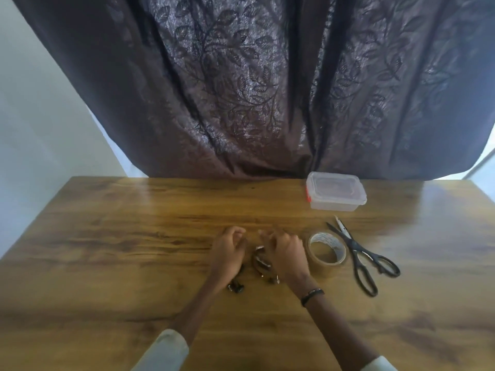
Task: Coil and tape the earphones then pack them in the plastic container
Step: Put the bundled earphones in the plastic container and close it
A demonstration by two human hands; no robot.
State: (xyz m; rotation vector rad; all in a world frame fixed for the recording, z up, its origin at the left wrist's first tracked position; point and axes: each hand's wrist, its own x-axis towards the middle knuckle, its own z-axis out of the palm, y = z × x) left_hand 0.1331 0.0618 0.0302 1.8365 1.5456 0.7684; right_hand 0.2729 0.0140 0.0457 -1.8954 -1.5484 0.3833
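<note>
Working the earphones (261, 262) on the table (134, 236), we judge coiling underway; both left hand (229, 253) and right hand (284, 253) curl, grip unclear. Next needs tape (326, 250), then the lidded container (336, 191)

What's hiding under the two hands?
Dark earphones peek out between and below the left hand and right hand, lying on the wooden table. The rest of the cable is covered by the hands.
</note>
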